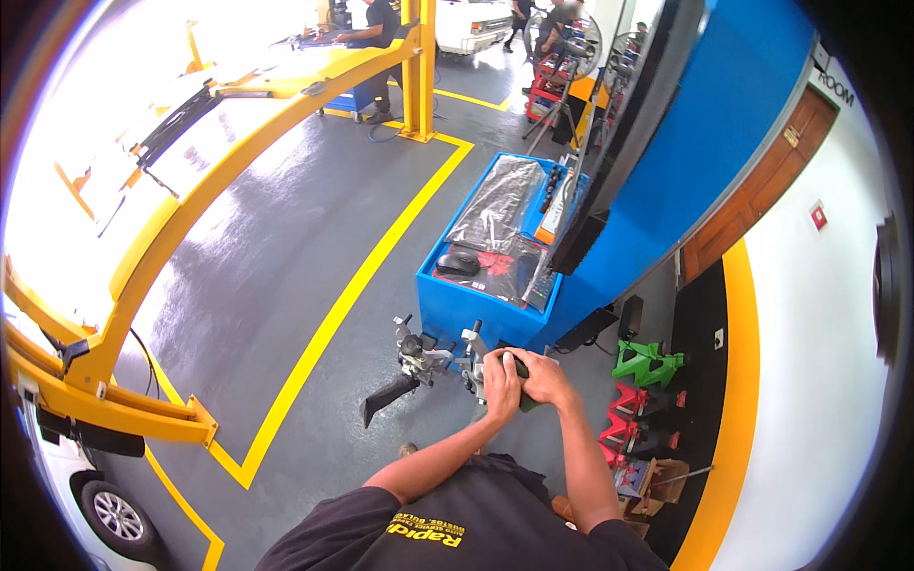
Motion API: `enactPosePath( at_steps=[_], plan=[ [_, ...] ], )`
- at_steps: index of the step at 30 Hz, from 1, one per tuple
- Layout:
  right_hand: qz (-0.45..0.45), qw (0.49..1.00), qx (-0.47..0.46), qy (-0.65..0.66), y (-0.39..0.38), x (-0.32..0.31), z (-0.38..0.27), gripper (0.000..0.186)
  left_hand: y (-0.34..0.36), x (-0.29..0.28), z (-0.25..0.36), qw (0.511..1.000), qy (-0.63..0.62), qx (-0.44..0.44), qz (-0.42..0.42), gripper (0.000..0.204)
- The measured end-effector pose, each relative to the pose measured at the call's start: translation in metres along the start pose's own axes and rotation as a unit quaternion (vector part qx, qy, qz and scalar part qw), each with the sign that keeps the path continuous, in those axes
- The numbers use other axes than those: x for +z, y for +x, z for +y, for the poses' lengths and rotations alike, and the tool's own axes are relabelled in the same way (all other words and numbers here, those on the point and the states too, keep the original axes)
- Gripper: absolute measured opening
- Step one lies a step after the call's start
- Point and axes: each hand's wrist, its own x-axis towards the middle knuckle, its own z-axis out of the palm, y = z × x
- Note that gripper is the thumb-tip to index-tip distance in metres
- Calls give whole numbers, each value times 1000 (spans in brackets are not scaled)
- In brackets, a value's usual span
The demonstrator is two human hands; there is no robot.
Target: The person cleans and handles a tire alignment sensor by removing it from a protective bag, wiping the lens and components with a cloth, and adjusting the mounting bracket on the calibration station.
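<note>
Both my hands are together at the front of a blue cabinet [457, 303]. My left hand [501, 388] has its fingers closed round the near side of a dark object [523, 367]. My right hand [548, 379] wraps over the same object from the right. The fingers cover most of it, so its kind cannot be made out. Just left of my hands, a silver metal clamp [472, 339] stands against the cabinet, partly hidden by my left hand. Farther left is a similar wheel-alignment clamp [415, 350] with a black flat panel [388, 400] sticking out.
On the cabinet top lie a black mouse [458, 264] and a plastic-covered keyboard [539, 282]. A monitor [628, 143] rises at its right. Green [649, 363] and red jack stands [621, 419] line the right wall. A yellow car lift [219, 181] spans the left. People work far back.
</note>
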Motion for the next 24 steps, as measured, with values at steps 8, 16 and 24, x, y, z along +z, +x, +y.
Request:
enactPosePath(
  at_steps=[8,16,24],
  plan=[
    [101,952,270,-105,-10,59,-51,55,90,-6,-27,935,-46,-61,-347,46],
    [-37,995,-17,-91,-10,-5,2,56,0,-13,2,995,-57,40,-74,42],
    [128,952,250,-122,-13,75,-39,48,85,-14,-15,937,-19,84,-338,43]
  ],
)
